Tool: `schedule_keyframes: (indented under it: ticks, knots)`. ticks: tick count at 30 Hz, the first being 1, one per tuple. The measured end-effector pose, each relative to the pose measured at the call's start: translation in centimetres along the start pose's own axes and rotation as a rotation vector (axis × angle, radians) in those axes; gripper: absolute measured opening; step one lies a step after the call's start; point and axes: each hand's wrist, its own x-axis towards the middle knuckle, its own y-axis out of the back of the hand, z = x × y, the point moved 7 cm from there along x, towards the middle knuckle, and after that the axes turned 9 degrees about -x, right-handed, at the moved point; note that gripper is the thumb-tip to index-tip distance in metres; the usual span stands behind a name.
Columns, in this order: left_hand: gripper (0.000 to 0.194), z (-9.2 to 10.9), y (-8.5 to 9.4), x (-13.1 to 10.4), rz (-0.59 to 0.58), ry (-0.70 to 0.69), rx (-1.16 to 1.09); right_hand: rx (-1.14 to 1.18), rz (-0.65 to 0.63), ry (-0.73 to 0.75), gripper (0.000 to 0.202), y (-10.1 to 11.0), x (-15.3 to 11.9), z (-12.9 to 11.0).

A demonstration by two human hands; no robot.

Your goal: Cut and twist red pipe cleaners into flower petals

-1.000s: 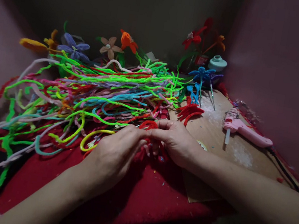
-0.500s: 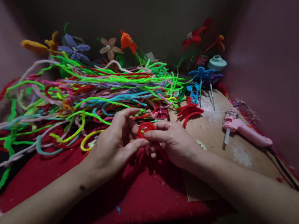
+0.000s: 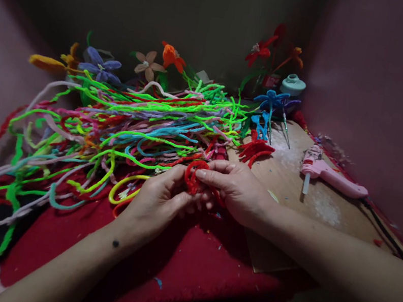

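A red pipe cleaner point(image 3: 192, 179), bent into a small loop, is held between my two hands over the front of the table. My right hand point(image 3: 236, 185) pinches its right side between thumb and fingers. On the other side my left hand point(image 3: 164, 191) closes on the loop's lower left, its fingertips partly hidden behind the red strand. Just beyond my hands spreads a big heap of pipe cleaners point(image 3: 134, 114) in green, pink, blue, red and other colours. Several red bent petal pieces point(image 3: 254, 150) lie beyond my right hand.
A pink glue gun point(image 3: 336, 178) with a black cord lies on the brown board point(image 3: 284, 185) at right. Blue pipe-cleaner flowers point(image 3: 271, 101) and a pale teal jar point(image 3: 293, 85) stand behind it. Finished flowers point(image 3: 102, 66) line the back. Red cloth point(image 3: 182, 266) covers the front.
My left hand's fingers have curled in lower and closer to the red loop, which shows more and has turned a little. My right hand stays almost in place.
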Motion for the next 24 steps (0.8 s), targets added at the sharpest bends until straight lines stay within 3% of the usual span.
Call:
schedule_keyframes:
  ticks: [7,10,19,24]
  knots:
    - [0.014,1.3,0.8,-0.7,0.14,-0.3,0.426,0.041,-0.009,0.069,0.019,0.1,0.3,-0.1]
    - [0.014,1.6,0.3,-0.8,0.106,-0.34,0.467,0.069,-0.027,0.048,0.021,0.0,0.3,0.2]
    - [0.019,1.0,-0.4,-0.3,-0.092,-0.117,0.392,0.172,0.003,0.016,0.014,0.0,0.2,0.1]
    - [0.009,0.7,0.6,-0.2,-0.049,0.021,0.265,0.149,0.018,0.039,0.014,0.4,0.4,0.0]
